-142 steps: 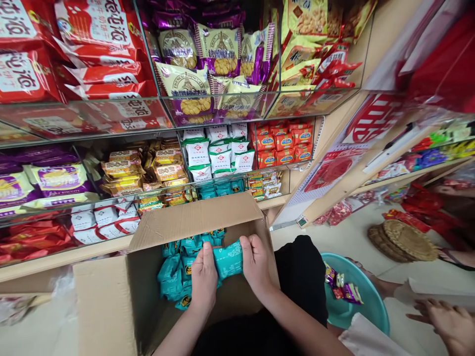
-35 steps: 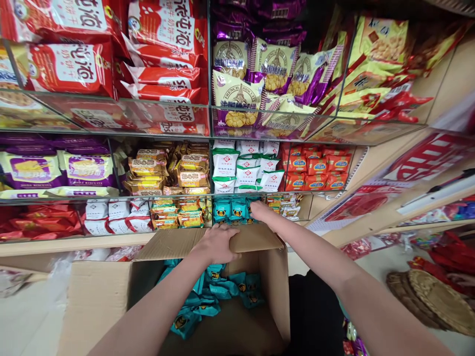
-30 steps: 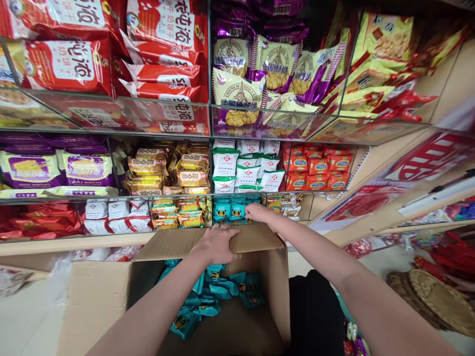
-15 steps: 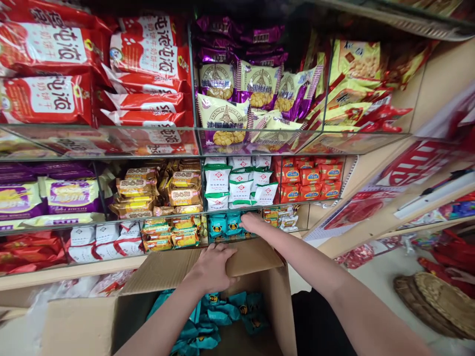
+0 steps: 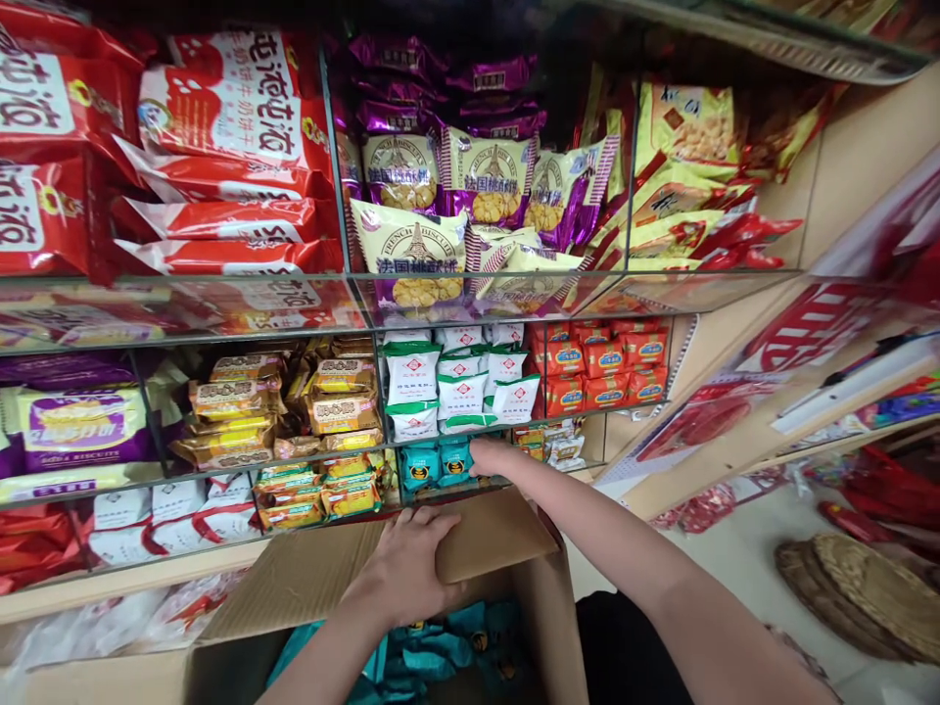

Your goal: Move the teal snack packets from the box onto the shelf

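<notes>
My left hand (image 5: 408,568) grips the top flap of an open cardboard box (image 5: 499,539), its fingertips over the flap's upper edge and its thumb stretched to the right. Inside the box lies a loose heap of teal snack packets (image 5: 430,651), partly covered by my left forearm. My right hand (image 5: 493,456) reaches into a low shelf compartment, right beside a teal snack packet (image 5: 455,460) standing in a row there. Its fingers are curled in and their tips are hidden, so whatever they hold does not show.
Directly above are white and green packets (image 5: 462,392) and red packets (image 5: 606,374). A glass shelf edge (image 5: 470,294) runs across under the purple biscuit packets (image 5: 418,255). Yellow and green packets (image 5: 352,485) stand left of the teal row. A woven round item (image 5: 859,587) lies at right.
The view has shifted slightly, with the shelves at left coming closer. My left hand stays on the box flap and my right hand stays in the teal compartment, moved only a little.
</notes>
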